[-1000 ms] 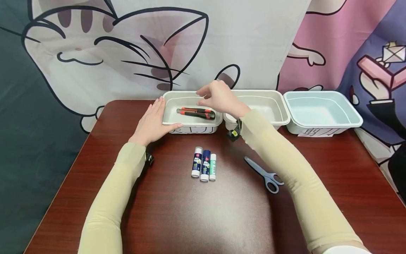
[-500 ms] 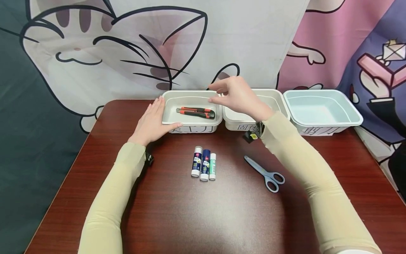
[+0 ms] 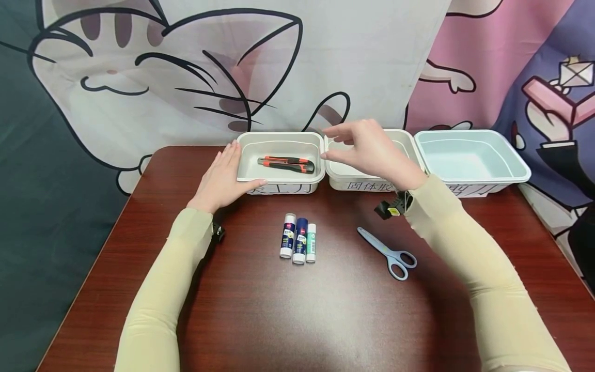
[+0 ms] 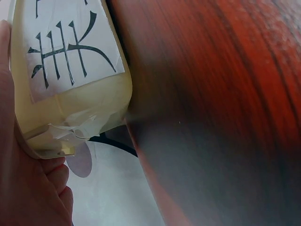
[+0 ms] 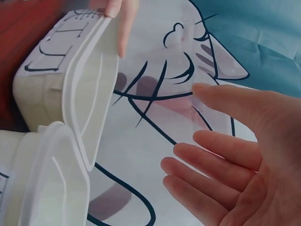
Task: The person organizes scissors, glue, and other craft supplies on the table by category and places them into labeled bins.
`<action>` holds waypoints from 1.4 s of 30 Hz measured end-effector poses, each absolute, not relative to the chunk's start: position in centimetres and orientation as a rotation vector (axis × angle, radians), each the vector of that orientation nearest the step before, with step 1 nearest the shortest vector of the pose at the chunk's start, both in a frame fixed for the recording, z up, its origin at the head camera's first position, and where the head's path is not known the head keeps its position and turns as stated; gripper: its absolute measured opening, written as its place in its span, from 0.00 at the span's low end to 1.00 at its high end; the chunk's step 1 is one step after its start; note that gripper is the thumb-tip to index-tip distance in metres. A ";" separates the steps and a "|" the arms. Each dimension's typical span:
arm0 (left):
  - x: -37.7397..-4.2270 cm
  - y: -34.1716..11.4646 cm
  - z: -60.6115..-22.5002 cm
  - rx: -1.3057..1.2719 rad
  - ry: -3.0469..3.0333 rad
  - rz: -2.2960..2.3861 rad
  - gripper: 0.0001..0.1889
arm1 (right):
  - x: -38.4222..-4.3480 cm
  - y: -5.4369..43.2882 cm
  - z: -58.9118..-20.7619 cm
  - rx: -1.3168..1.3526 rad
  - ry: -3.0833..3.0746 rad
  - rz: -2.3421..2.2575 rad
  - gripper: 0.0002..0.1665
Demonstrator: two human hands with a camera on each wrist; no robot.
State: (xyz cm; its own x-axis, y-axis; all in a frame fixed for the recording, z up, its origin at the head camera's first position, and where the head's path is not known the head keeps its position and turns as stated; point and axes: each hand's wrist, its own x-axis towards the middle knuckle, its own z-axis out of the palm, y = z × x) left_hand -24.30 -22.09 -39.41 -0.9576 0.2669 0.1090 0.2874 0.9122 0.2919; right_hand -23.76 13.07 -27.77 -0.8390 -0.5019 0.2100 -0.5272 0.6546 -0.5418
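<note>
My left hand (image 3: 222, 178) rests against the left end of a cream plastic bin (image 3: 246, 168), fingers straight along its side and thumb on the front rim. In the left wrist view that bin's paper label (image 4: 70, 52) with large black characters shows beside the hand. Two utility knives, black and orange, lie in the bin; the nearer one (image 3: 288, 167) is the thicker. Above the middle cream bin (image 3: 341, 182) hovers my right hand (image 3: 372, 150), holding nothing. Its fingers (image 5: 207, 167) are spread apart from the thumb in the right wrist view.
A pale blue bin (image 3: 474, 155) stands at the right of the row. On the brown table (image 3: 260, 320) lie a white-capped glue stick (image 3: 287, 235), a blue-capped glue stick (image 3: 300, 241), a smaller green one (image 3: 311, 243) and blue-grey scissors (image 3: 388, 254). A printed cloth (image 3: 362, 57) hangs behind.
My right hand has moved right, from over the left bin to over the middle bin, uncovering more of the middle bin's label. My left hand and the utility knives have stayed put.
</note>
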 end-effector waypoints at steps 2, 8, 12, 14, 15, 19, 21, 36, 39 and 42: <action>-24.3 -22.1 -39.4 -0.436 -3.006 -0.474 0.64 | -23.3 13.3 -28.0 0.889 -2.818 0.920 0.31; -24.4 -22.1 -39.5 -0.429 -3.010 -0.476 0.64 | -21.9 13.8 -29.1 0.946 -2.808 0.903 0.38; -24.4 -22.1 -39.5 -0.431 -3.010 -0.476 0.65 | -21.0 14.0 -29.9 0.994 -2.784 0.915 0.42; -24.4 -22.1 -39.6 -0.431 -3.009 -0.475 0.65 | -20.7 14.1 -30.3 1.007 -2.782 0.923 0.44; -24.4 -22.1 -39.6 -0.432 -3.009 -0.474 0.65 | -20.5 14.1 -30.6 1.006 -2.784 0.924 0.45; -24.4 -22.1 -39.6 -0.431 -3.009 -0.477 0.65 | -19.6 14.1 -31.6 1.003 -2.805 0.904 0.49; -24.4 -22.1 -39.6 -0.430 -3.010 -0.481 0.65 | -19.2 14.1 -32.2 1.015 -2.806 0.889 0.51; -24.4 -22.1 -39.6 -0.437 -3.010 -0.477 0.65 | -16.5 13.3 -37.5 1.089 -2.928 0.893 0.57; -24.4 -22.2 -39.6 -0.437 -3.011 -0.476 0.65 | -15.9 13.0 -38.3 1.116 -2.939 0.900 0.56; -24.4 -22.2 -39.6 -0.435 -3.011 -0.476 0.65 | -15.3 12.7 -39.0 1.143 -2.936 0.903 0.56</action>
State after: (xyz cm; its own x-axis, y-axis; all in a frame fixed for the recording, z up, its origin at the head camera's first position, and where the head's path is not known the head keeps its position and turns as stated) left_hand -24.42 -22.19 -39.61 -0.9581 0.2666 0.1045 0.2858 0.9124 0.2931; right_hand -15.32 12.65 -39.04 -0.7489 -0.6591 0.0697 -0.5844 0.6071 -0.5385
